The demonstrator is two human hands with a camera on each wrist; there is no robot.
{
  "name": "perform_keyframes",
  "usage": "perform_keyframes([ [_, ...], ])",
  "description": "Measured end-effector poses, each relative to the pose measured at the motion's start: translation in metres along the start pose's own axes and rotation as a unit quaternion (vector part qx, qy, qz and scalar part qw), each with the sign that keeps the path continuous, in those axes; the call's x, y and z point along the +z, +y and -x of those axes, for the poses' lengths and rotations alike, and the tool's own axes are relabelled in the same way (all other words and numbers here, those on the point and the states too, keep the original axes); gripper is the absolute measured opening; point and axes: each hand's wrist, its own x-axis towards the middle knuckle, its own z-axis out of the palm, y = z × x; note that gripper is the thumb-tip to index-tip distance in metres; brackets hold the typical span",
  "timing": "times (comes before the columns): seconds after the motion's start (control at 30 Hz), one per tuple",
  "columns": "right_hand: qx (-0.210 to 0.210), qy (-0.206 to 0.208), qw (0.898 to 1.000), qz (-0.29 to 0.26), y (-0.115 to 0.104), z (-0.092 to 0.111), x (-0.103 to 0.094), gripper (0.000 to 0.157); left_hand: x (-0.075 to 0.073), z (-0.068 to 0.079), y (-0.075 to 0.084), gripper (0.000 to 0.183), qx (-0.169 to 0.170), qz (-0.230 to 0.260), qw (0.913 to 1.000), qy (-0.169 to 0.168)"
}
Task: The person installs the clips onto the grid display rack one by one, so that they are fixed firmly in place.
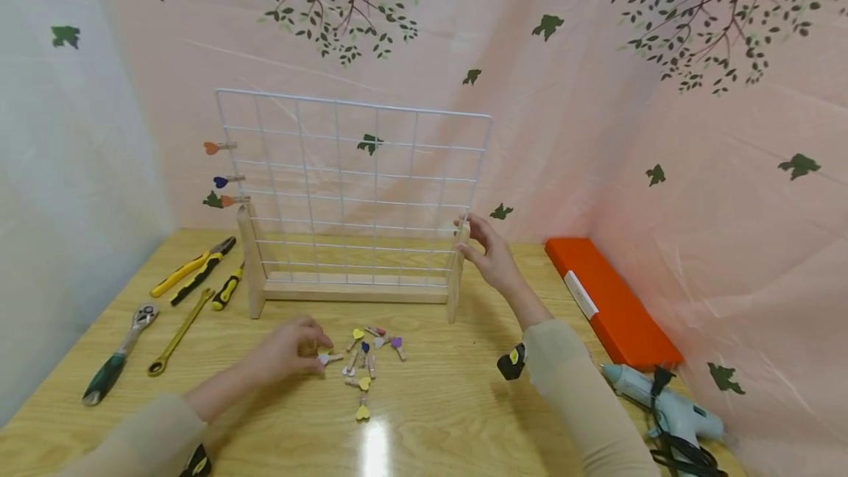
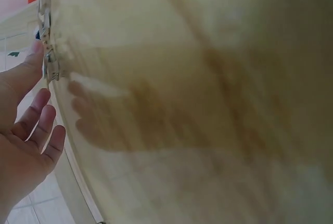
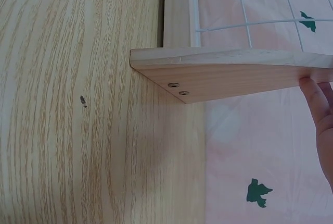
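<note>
My left hand [image 1: 294,348] reaches low over the table, thumb and forefinger parted around a white heart-topped clothespin [image 1: 329,358] at the left edge of a loose pile. In the left wrist view, the fingers of my left hand [image 2: 26,135] are spread, with the thumb tip beside the metal-sprung clothespins [image 2: 51,66]. My right hand [image 1: 489,249] grips the top of the wooden right post [image 1: 456,282] of a white wire grid [image 1: 358,182]. Two orange heart clothespins [image 1: 212,148] and a blue one [image 1: 221,182] are clipped to the grid's left edge.
Pliers [image 1: 192,269], a screwdriver [image 1: 227,290], a wrench [image 1: 182,331] and a ratchet [image 1: 122,352] lie at the left. An orange box [image 1: 612,300] and a glue gun [image 1: 669,396] with a black cord lie at the right. Printed cloth [image 1: 563,131] hangs behind.
</note>
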Motion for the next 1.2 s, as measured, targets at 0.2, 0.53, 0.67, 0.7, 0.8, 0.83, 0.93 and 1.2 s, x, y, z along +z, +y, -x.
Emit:
perform_keyframes([
  [0.2, 0.008, -0.002, 1.0, -0.014, 0.001, 0.001, 0.002, 0.048, 0.007, 0.002, -0.002, 0.018, 0.026, -0.017, 0.9995, 0.001],
  [0.53, 0.005, -0.004, 1.0, -0.011, 0.003, 0.002, 0.004, 0.048, 0.001, -0.001, 0.007, 0.014, 0.002, -0.036, 0.999, 0.026],
  [0.67, 0.0, -0.004, 1.0, -0.008, 0.003, 0.001, 0.003, 0.048, -0.014, -0.007, 0.016, 0.011, -0.031, 0.01, 0.9974, 0.064],
  [0.7, -0.001, -0.004, 1.0, -0.009, 0.003, 0.001, 0.003, 0.048, -0.018, -0.009, 0.019, 0.01, -0.031, 0.014, 0.9962, 0.08],
  [0.8, -0.001, -0.003, 1.0, -0.011, 0.003, 0.0, 0.003, 0.048, -0.035, -0.016, 0.025, 0.012, -0.024, 0.027, 0.9911, 0.128],
  [0.83, 0.0, -0.003, 1.0, -0.011, 0.003, 0.001, 0.003, 0.048, -0.041, -0.017, 0.027, 0.013, -0.023, 0.032, 0.9892, 0.141],
  [0.93, 0.001, -0.003, 1.0, -0.007, 0.003, 0.001, 0.002, 0.048, -0.06, -0.021, 0.033, 0.015, -0.026, 0.039, 0.9839, 0.173],
  [1.2, -0.001, 0.006, 1.0, 0.0, 0.0, 0.0, 0.0, 0.048, -0.117, -0.03, 0.046, 0.011, -0.028, 0.114, 0.958, 0.262],
])
